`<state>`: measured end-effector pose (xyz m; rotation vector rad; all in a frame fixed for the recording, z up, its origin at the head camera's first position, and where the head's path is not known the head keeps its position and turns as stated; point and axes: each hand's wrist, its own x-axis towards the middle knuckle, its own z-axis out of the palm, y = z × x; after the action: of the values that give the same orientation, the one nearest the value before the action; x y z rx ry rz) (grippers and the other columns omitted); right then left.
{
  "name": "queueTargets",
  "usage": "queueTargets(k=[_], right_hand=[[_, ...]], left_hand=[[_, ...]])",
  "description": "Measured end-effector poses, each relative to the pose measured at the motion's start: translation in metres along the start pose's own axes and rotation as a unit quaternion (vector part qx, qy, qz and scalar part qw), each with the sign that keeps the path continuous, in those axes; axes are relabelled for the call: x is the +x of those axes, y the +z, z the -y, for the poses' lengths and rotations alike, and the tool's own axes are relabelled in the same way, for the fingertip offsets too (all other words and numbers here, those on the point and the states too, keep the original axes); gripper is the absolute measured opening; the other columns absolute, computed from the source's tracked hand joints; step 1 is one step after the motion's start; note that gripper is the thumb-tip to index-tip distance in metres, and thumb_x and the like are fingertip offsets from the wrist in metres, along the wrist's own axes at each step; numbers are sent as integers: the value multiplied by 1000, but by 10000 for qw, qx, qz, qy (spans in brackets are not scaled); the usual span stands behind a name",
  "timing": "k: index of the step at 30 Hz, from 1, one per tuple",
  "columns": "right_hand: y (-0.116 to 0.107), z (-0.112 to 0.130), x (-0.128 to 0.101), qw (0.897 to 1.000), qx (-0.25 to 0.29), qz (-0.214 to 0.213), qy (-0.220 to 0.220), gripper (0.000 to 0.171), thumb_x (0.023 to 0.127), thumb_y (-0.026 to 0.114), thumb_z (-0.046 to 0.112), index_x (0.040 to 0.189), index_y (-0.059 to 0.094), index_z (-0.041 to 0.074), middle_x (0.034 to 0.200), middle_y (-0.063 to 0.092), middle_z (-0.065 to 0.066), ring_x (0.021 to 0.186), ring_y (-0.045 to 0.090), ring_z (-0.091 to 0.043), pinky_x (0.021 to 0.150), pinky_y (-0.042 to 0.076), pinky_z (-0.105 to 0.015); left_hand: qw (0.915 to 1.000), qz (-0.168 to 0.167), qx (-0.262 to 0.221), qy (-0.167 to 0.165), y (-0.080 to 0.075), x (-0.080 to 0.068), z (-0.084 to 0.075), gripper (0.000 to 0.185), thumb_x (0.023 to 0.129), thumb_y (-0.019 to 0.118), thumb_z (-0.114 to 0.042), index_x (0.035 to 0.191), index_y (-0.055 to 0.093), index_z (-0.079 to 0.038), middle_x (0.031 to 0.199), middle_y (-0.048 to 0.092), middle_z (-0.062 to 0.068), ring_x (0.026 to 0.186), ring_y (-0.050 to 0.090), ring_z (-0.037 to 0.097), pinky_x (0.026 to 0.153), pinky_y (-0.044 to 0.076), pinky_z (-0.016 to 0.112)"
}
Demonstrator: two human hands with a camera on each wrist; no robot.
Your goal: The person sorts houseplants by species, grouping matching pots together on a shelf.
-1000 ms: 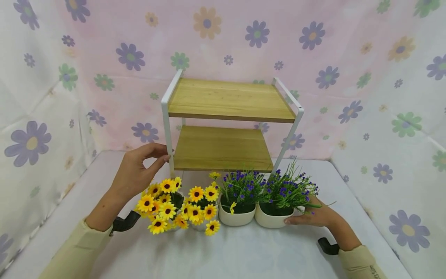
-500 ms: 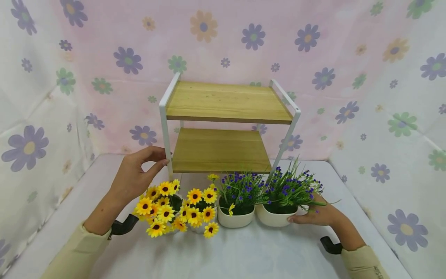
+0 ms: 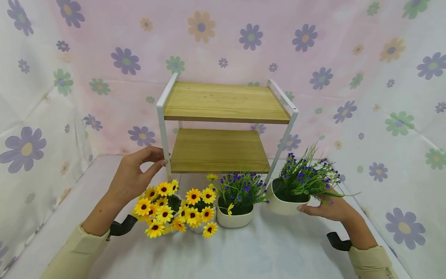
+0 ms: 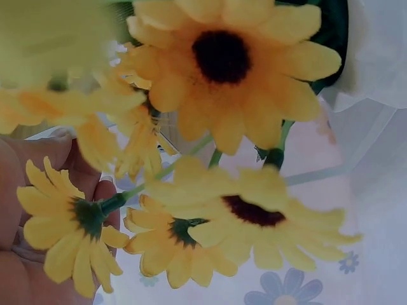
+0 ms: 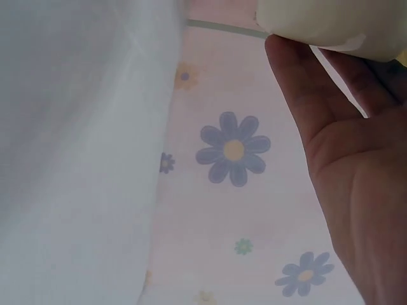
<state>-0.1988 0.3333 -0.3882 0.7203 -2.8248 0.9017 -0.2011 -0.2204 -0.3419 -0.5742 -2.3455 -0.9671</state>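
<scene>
In the head view my left hand (image 3: 130, 178) pinches the white left front post (image 3: 162, 133) of a two-tier wooden shelf (image 3: 224, 101) between thumb and fingers. My right hand (image 3: 329, 209) grips a white pot (image 3: 287, 203) of purple flowers (image 3: 306, 174) by its right side. That pot appears raised off the table and slightly tilted; its rear side is hidden by leaves. The right wrist view has the pot (image 5: 337, 25) against the fingers of that hand (image 5: 359, 159). Yellow flowers (image 4: 222, 57) cover much of the left wrist view, partly in front of the left hand (image 4: 38, 190).
A second white pot of purple flowers (image 3: 235, 221) stands before the shelf. To its left are two pots of yellow flowers (image 3: 163, 213) (image 3: 200, 213). White cloth covers the table (image 3: 244, 255). Flower-printed curtains (image 3: 216, 38) rise at the back and both sides.
The right hand has moved the right-hand purple-flower pot to the right and up, apart from its neighbour. The left hand keeps its hold on the shelf post.
</scene>
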Motion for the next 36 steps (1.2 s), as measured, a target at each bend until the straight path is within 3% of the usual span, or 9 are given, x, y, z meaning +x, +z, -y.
queueTargets(k=[3, 7, 14, 17, 21, 24, 27, 31, 36], right_hand=[[-4, 3, -2, 9994, 9, -19, 348, 86, 81, 92, 22, 148, 48, -8, 145, 58, -34, 134, 55, -54, 101, 56, -49], [-8, 10, -3, 9982, 60, -117, 578, 97, 81, 91, 22, 154, 38, -12, 148, 50, -40, 132, 52, -62, 101, 48, -73], [-20, 21, -6, 9959, -187, -187, 864, 97, 83, 89, 24, 156, 37, -13, 146, 51, -42, 132, 51, -63, 100, 48, -74], [-24, 24, -6, 9983, -31, -497, 318, 93, 81, 90, 13, 156, 39, -9, 147, 56, -33, 139, 56, -41, 108, 54, -44], [-26, 23, -6, 9926, 670, -843, -568, 101, 75, 88, -9, 161, 35, 3, 155, 52, 8, 140, 44, 7, 103, 36, -4], [-27, 21, -7, 9869, 1141, -895, -702, 109, 75, 83, -17, 166, 28, 8, 153, 41, 28, 136, 37, 19, 104, 35, -3], [-29, 21, -8, 9866, 1183, -927, -640, 108, 78, 79, -15, 168, 23, 6, 156, 35, 30, 137, 34, 21, 104, 34, -3], [-36, 29, -5, 9831, 1175, -1027, -954, 108, 77, 77, -16, 168, 20, 3, 160, 33, 26, 141, 32, 18, 104, 35, -3], [-54, 50, 9, 9570, 2135, -989, -1698, 118, 69, 73, -27, 169, 19, 8, 167, 34, 9, 151, 33, 4, 112, 35, -9]], left_hand=[[10000, -19, -10, 42, 0, 0, 1, 20, 98, 76, -6, 117, 73, -12, 106, 79, 2, 100, 77, 23, 91, 42, 5], [10000, -41, 11, 70, -1, -1, 2, 20, 98, 76, -6, 117, 73, -12, 106, 79, 2, 100, 77, 22, 90, 42, 4], [10000, -19, 18, 72, -1, -1, 1, 19, 99, 75, -6, 117, 73, -12, 106, 79, 2, 100, 77, 22, 90, 43, 5], [9999, -32, 22, 92, -1, 0, 1, 19, 99, 75, -5, 117, 73, -12, 105, 79, 2, 99, 77, 22, 90, 44, 6], [9999, 5, -21, 115, 1, 0, 2, 19, 99, 75, -5, 117, 72, -12, 106, 79, 2, 100, 77, 22, 91, 50, 11], [9999, 35, -28, 133, 2, 0, 2, 19, 99, 75, -6, 117, 72, -12, 106, 79, 2, 100, 77, 22, 91, 50, 10], [9999, 9, 17, 145, 1, 0, 2, 19, 98, 75, -5, 116, 73, -12, 105, 79, 1, 99, 77, 22, 90, 44, 5], [9999, 3, 24, 142, 0, 0, 1, 19, 99, 75, -5, 116, 73, -12, 105, 79, 2, 99, 77, 22, 90, 43, 4], [9999, 26, 11, 98, 1, 0, 1, 19, 99, 75, -6, 116, 72, -12, 105, 79, 2, 99, 77, 22, 89, 43, 4]])
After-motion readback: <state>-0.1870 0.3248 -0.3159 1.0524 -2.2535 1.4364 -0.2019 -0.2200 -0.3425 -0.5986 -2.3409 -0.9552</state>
